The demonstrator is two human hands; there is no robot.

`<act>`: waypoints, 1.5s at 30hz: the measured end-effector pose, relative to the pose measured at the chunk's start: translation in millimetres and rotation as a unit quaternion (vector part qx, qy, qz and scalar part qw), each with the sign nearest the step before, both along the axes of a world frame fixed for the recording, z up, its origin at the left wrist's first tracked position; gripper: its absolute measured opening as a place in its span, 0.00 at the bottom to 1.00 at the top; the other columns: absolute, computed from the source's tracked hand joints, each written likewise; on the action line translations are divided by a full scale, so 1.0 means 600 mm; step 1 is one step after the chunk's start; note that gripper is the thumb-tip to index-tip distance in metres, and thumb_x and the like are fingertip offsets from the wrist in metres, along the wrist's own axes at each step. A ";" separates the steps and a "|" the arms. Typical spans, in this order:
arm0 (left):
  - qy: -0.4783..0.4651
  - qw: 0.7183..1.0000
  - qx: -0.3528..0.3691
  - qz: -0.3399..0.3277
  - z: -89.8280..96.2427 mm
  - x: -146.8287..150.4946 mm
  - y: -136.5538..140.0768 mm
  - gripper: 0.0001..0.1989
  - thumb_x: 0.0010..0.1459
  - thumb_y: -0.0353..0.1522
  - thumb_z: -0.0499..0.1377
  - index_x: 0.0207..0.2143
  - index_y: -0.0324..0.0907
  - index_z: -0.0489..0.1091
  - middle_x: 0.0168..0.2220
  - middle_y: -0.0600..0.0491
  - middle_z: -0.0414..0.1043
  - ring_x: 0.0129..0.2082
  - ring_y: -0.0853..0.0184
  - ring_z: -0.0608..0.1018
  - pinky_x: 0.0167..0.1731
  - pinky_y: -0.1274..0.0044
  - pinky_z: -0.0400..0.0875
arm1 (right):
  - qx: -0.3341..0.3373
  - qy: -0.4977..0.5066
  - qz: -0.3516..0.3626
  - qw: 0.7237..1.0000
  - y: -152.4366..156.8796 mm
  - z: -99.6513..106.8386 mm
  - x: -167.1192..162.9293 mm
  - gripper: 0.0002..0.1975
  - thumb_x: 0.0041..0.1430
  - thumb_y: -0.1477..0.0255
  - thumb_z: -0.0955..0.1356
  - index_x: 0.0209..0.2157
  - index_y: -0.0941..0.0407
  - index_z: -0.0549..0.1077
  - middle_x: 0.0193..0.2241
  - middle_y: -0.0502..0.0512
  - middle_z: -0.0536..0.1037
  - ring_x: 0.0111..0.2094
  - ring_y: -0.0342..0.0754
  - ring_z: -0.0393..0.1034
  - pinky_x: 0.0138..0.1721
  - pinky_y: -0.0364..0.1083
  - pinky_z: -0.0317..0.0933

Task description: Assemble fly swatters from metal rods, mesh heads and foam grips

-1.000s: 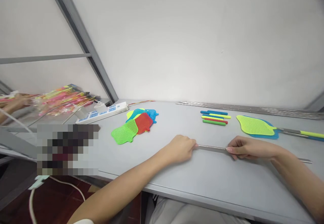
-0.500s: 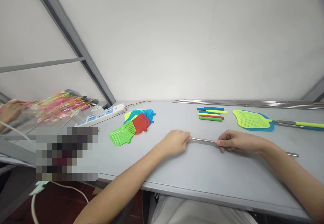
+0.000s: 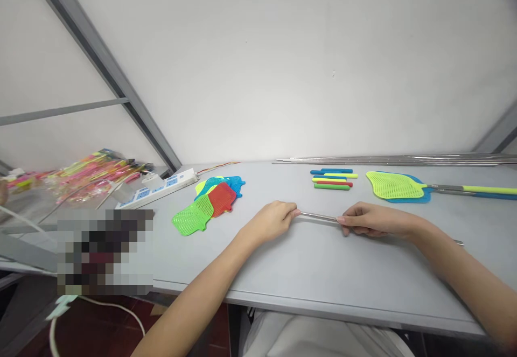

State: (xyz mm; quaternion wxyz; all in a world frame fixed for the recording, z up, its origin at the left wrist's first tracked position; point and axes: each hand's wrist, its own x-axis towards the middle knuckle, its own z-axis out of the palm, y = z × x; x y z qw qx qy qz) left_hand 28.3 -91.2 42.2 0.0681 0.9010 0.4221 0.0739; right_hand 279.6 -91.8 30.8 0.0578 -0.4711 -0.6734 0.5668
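Metal rod (image 3: pixel 317 216) is in both your hands, over the worktop (image 3: pixel 291 271), nearer you than the coloured tubes (image 3: pixel 333 183). Left hand (image 3: pixel 274 221): fingers closed round the rod's left end. Tip is hidden, can't tell how much sits inside your fist. Right hand (image 3: pixel 371 219): thumb and fingers pinching the rod, short bare stretch between the two holds. What looks like its far end (image 3: pixel 459 243) shows past your right forearm (image 3: pixel 440 254), right of the tubes and nearer you.

Risks, my read:
- Slip. Metal looks smooth and the right hold is only a pinch. Pull or twist hard and skin could slide; a sharp end, if there is one, nicks you.
- Tail swing. Most of the length seems to lie behind your right hand. Bring the left end toward you and the tail sweeps at the swatters (image 3: pixel 398 186) right of the tubes.
- Roll. Tubes look round; a knock from the rod could scatter them toward the rod bundle (image 3: pixel 388 160) behind them.
- Bend. Sideways load on that short span could kink it if thin-walled. Can't tell.
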 end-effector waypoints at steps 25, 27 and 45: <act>0.105 0.989 0.086 -0.050 -0.027 0.013 -0.011 0.14 0.57 0.32 0.39 0.30 0.40 0.62 0.23 0.51 0.70 0.24 0.66 0.71 0.23 0.77 0.56 | 0.129 -0.081 0.051 0.987 0.005 0.003 0.000 0.21 0.46 0.54 0.60 0.23 0.59 0.70 0.14 0.46 0.55 0.18 0.38 0.47 0.19 0.40 0.41; 0.107 0.989 0.092 -0.050 -0.027 0.014 -0.011 0.13 0.57 0.32 0.40 0.29 0.39 0.62 0.23 0.51 0.70 0.24 0.66 0.72 0.23 0.76 0.56 | 0.144 -0.089 0.044 0.985 0.004 0.005 -0.003 0.21 0.46 0.54 0.61 0.22 0.59 0.70 0.15 0.47 0.57 0.18 0.38 0.48 0.20 0.40 0.42; 0.106 0.988 0.095 -0.056 -0.029 0.016 -0.014 0.13 0.56 0.31 0.40 0.29 0.40 0.63 0.22 0.52 0.70 0.23 0.67 0.72 0.20 0.77 0.55 | 0.167 -0.104 0.045 0.979 -0.003 0.011 -0.024 0.21 0.45 0.54 0.60 0.21 0.59 0.70 0.17 0.49 0.62 0.20 0.40 0.51 0.21 0.40 0.44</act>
